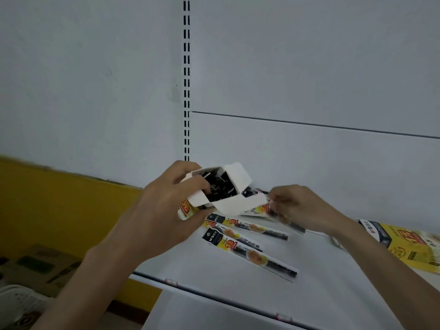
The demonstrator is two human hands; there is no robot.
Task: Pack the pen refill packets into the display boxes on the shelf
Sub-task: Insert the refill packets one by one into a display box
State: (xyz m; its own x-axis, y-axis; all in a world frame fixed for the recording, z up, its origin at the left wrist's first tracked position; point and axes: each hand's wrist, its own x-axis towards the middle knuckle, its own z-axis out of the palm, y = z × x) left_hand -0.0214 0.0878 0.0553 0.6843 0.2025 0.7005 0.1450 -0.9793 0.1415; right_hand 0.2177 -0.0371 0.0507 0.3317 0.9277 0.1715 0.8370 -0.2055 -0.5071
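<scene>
head view: only one camera, everything below comes from it.
left hand [164,206]: centre frame, fingers wrapped round the display box [234,177], which is lifted off the shelf [209,275] and tilted with its mouth toward the right hand.
box state: flaps splayed open, dark packet ends already crowding the mouth. Judged mostly full.
right hand [302,208]: right of centre, fingers [276,198] narrow, pinching the held packet [256,192] just beside the lower flap. Blurred, so I can't tell which end leads.
loose packets [247,228]: two lie flat on the shelf below the box, near each other and angled down-right. More may sit under the right hand, unclear.
second display box [409,244]: lies flat at the right edge of the frame, well apart from the hands.
step: feeding one packet into the box mouth.
do it well: hold the box steady, thumb the lower flap clear, line the packet's long axis up with those already inside, and slide it along a wall rather than into the pile.
grip: pinch near the leading end, since thin film will likely buckle if pushed from the tail.
risk: the packet catches on a flap edge, or a crammed one bends its neighbours.
next: the two flat packets are the closest picks.
</scene>
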